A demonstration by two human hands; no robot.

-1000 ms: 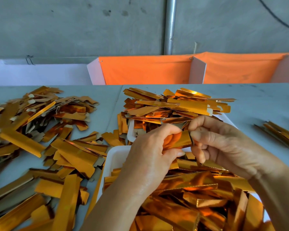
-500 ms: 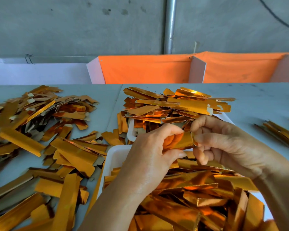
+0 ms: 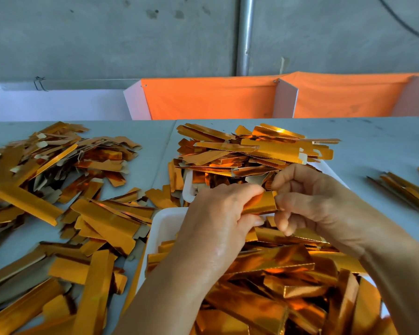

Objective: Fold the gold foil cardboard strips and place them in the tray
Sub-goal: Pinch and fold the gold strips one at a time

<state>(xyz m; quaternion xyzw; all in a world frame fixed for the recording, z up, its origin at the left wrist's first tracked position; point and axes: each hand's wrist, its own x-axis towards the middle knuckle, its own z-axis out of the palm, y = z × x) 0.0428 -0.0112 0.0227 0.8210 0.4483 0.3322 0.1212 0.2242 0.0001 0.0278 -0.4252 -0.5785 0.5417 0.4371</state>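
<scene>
Two trays sit in the middle, the near tray (image 3: 165, 221) right in front of the far tray (image 3: 187, 189), both heaped with strips. Loose strips (image 3: 58, 189) sprawl left on the table (image 3: 373, 141), a small bunch (image 3: 406, 189) far right.

The strip (image 3: 260, 203) is seen to be cardboard faced with glossy, mirror-like gold foil; a matt, pale brown paper backing is shown on the loose strips (image 3: 46, 151). The tray (image 3: 166, 220) appears to be smooth white plastic. The table (image 3: 373, 141) is finished matt grey. The wall (image 3: 107, 39) is rough concrete, the pipe (image 3: 246, 35) dull metal, and the orange cloth (image 3: 208, 97) matt.
</scene>
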